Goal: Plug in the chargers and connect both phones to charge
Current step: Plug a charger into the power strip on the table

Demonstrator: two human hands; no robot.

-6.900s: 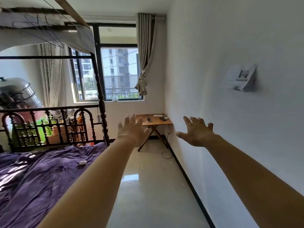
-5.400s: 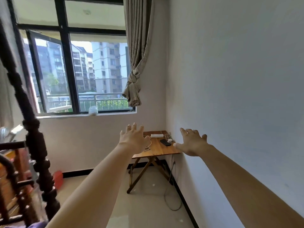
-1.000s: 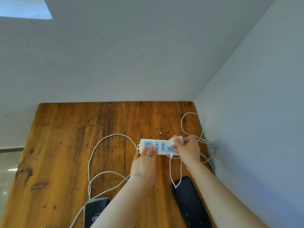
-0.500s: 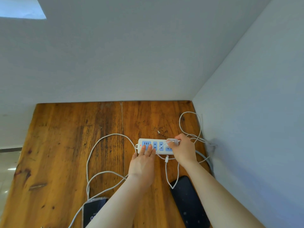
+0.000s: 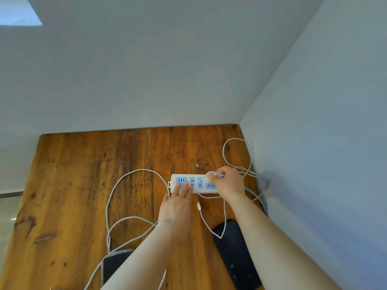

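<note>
A white power strip (image 5: 196, 182) with blue sockets lies on the wooden table (image 5: 83, 185). My left hand (image 5: 178, 208) lies flat with its fingertips pressing the strip's left end. My right hand (image 5: 227, 185) grips a white charger plug (image 5: 214, 175) at the strip's right end. The charger's cable runs down to a loose connector (image 5: 199, 205) on the table. A black phone (image 5: 236, 254) lies below my right forearm. A second phone (image 5: 115, 264) sits at the bottom edge, partly hidden by my left arm.
A long white cable (image 5: 117, 197) loops across the table's middle toward the second phone. More white cable (image 5: 236, 155) coils by the right wall (image 5: 324, 164). The table stands in a corner, with walls behind and to the right.
Over several seconds the view went from the room to the table. In the last second my right hand carried the charger plug down onto the strip's right end; the loose connector dropped to the table.
</note>
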